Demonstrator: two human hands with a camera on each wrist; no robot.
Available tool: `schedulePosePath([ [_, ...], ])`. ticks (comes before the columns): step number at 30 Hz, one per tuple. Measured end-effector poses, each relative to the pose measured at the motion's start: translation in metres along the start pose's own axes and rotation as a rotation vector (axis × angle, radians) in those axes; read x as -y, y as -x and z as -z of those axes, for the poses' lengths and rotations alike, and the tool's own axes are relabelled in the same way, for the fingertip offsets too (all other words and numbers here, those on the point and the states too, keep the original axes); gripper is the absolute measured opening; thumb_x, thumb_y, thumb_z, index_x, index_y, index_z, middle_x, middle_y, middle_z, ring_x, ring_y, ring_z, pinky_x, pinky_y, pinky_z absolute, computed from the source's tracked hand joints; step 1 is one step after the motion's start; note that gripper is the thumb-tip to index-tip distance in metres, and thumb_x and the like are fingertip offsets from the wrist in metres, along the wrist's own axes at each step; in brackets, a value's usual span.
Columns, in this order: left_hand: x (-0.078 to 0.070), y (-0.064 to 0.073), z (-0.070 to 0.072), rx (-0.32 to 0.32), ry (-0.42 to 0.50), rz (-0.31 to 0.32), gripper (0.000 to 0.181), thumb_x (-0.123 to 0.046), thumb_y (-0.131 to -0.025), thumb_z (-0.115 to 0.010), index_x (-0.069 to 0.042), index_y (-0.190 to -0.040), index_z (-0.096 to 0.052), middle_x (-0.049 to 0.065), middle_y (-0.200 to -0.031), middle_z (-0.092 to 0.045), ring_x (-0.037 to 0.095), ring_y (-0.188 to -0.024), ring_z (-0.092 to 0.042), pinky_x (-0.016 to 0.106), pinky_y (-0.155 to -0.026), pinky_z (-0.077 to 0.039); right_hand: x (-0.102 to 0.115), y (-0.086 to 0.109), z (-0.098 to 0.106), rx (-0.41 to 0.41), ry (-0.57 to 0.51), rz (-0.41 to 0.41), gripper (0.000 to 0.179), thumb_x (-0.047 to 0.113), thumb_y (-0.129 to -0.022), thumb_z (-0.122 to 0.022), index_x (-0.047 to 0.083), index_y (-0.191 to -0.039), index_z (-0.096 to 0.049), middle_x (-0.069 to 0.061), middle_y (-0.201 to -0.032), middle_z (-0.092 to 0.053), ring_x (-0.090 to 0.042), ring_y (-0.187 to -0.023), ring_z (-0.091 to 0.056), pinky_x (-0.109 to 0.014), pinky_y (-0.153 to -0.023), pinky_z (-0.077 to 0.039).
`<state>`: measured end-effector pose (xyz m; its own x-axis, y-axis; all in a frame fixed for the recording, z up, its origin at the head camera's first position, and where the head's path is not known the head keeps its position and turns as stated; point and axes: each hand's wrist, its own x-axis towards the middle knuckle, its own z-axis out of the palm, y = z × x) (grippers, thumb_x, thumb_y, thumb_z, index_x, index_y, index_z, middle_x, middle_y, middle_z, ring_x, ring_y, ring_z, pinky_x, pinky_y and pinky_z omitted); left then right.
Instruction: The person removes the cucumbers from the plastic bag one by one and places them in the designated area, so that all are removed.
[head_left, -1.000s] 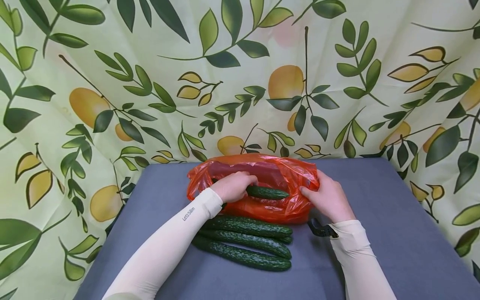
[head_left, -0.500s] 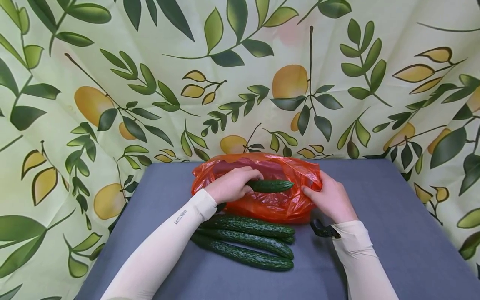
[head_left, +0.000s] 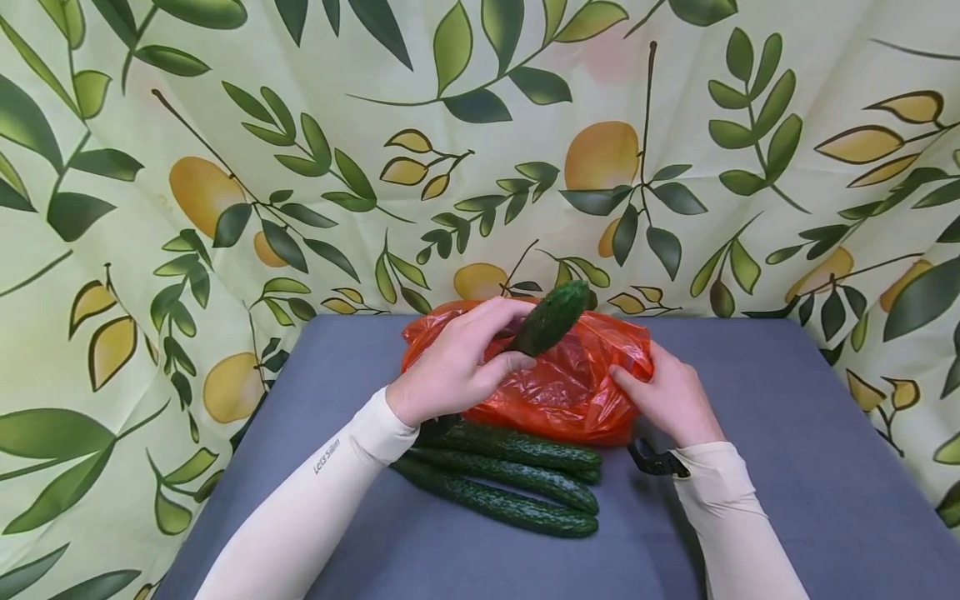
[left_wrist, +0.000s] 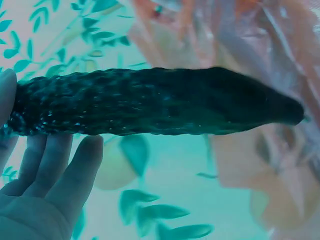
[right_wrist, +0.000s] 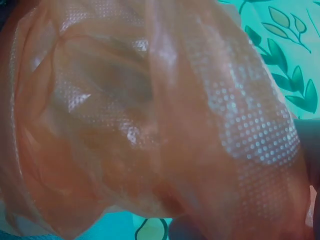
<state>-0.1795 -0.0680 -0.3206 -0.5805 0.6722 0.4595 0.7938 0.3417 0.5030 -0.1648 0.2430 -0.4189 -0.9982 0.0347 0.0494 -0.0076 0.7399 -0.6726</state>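
Note:
My left hand holds a dark green cucumber, its tip angled up and to the right above the bag opening. In the left wrist view the bumpy cucumber lies lengthwise, with fingers at one end. My right hand grips the right edge of a red plastic bag, thumb on the near side and the other fingers partly hidden. The thin film of the bag fills most of the right wrist view. Several cucumbers lie side by side in front of the bag.
A grey-blue table carries everything. Behind it hangs a cloth printed with leaves and orange fruit. A black band sits at the right wrist, close to the bag.
My left hand has lifted the cucumber up out of the bag's mouth and tilted its tip upward. The right hand keeps its grip on the bag's edge. The head view has shifted slightly.

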Motion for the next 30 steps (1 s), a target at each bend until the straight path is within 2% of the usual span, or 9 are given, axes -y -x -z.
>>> schedulePosePath([
  [2,-0.009,0.004,0.005,-0.015,0.002,-0.017,0.048,-0.016,-0.099,-0.079,-0.015,-0.144,-0.060,-0.002,-0.131,-0.067,0.010,-0.121,-0.067,0.031,-0.108,-0.057,-0.001,0.001,0.001,0.000,-0.003,-0.004,0.065,0.044,-0.104,-0.068,0.000,-0.149,-0.053,-0.028,-0.127,-0.074,-0.032,-0.095,-0.077,-0.051,-0.084,-0.065],
  [5,-0.019,0.010,0.012,0.002,-0.049,-0.055,0.047,-0.016,-0.101,-0.076,-0.015,-0.144,-0.059,-0.002,-0.130,-0.066,0.010,-0.121,-0.063,0.031,-0.107,-0.056,-0.003,0.001,0.002,0.007,-0.008,-0.013,0.067,0.045,-0.104,-0.068,-0.001,-0.150,-0.052,-0.028,-0.127,-0.074,-0.030,-0.094,-0.077,-0.049,-0.083,-0.065],
  [9,-0.032,0.021,0.016,0.069,-0.151,-0.081,0.047,-0.015,-0.103,-0.073,-0.014,-0.147,-0.056,-0.002,-0.131,-0.062,0.010,-0.120,-0.060,0.029,-0.105,-0.055,-0.006,0.002,0.004,0.008,0.014,-0.015,0.068,0.046,-0.104,-0.067,-0.002,-0.150,-0.051,-0.029,-0.126,-0.074,-0.033,-0.095,-0.076,-0.050,-0.083,-0.065],
  [13,-0.042,0.037,0.012,0.158,-0.254,-0.072,0.050,-0.015,-0.102,-0.073,-0.017,-0.149,-0.055,-0.004,-0.123,-0.058,0.007,-0.106,-0.059,0.023,-0.094,-0.057,-0.008,0.003,0.006,-0.006,0.044,-0.009,0.066,0.047,-0.104,-0.066,-0.001,-0.148,-0.053,-0.029,-0.127,-0.074,-0.039,-0.101,-0.075,-0.054,-0.086,-0.063],
  [18,-0.039,0.061,-0.003,0.249,-0.468,-0.077,0.051,-0.015,-0.100,-0.075,-0.021,-0.146,-0.055,-0.004,-0.112,-0.057,0.009,-0.091,-0.055,0.025,-0.081,-0.054,-0.008,0.004,0.005,0.002,0.050,0.005,0.066,0.044,-0.103,-0.068,-0.003,-0.147,-0.053,-0.028,-0.123,-0.075,-0.035,-0.095,-0.076,-0.053,-0.082,-0.065],
  [22,-0.031,0.080,-0.020,0.296,-0.615,-0.074,0.049,-0.008,-0.097,-0.071,-0.021,-0.142,-0.056,-0.002,-0.109,-0.057,0.014,-0.090,-0.056,0.029,-0.080,-0.052,-0.005,0.002,0.003,0.019,0.044,0.001,0.066,0.043,-0.103,-0.068,-0.002,-0.149,-0.052,-0.028,-0.124,-0.075,-0.028,-0.090,-0.077,-0.049,-0.081,-0.066],
  [24,-0.025,0.089,-0.030,0.320,-0.662,-0.069,0.049,-0.006,-0.096,-0.069,-0.020,-0.141,-0.057,-0.002,-0.108,-0.057,0.015,-0.090,-0.057,0.029,-0.080,-0.052,-0.003,0.002,0.003,0.024,0.043,-0.005,0.067,0.043,-0.103,-0.068,-0.001,-0.150,-0.051,-0.028,-0.126,-0.075,-0.028,-0.091,-0.077,-0.049,-0.082,-0.067],
  [27,-0.017,0.099,-0.045,0.358,-0.706,-0.059,0.050,-0.009,-0.094,-0.074,-0.020,-0.140,-0.058,-0.001,-0.108,-0.058,0.016,-0.090,-0.057,0.030,-0.082,-0.054,-0.003,0.004,0.003,0.037,0.041,-0.013,0.070,0.043,-0.103,-0.068,-0.003,-0.152,-0.049,-0.030,-0.129,-0.073,-0.029,-0.093,-0.077,-0.051,-0.084,-0.067],
  [30,-0.011,0.108,-0.057,0.365,-0.742,-0.067,0.046,-0.012,-0.095,-0.074,-0.020,-0.138,-0.060,-0.001,-0.107,-0.058,0.017,-0.087,-0.054,0.030,-0.082,-0.054,-0.003,0.006,0.002,0.040,0.044,-0.017,0.072,0.044,-0.103,-0.068,-0.004,-0.153,-0.047,-0.030,-0.130,-0.072,-0.032,-0.096,-0.077,-0.053,-0.085,-0.066],
])
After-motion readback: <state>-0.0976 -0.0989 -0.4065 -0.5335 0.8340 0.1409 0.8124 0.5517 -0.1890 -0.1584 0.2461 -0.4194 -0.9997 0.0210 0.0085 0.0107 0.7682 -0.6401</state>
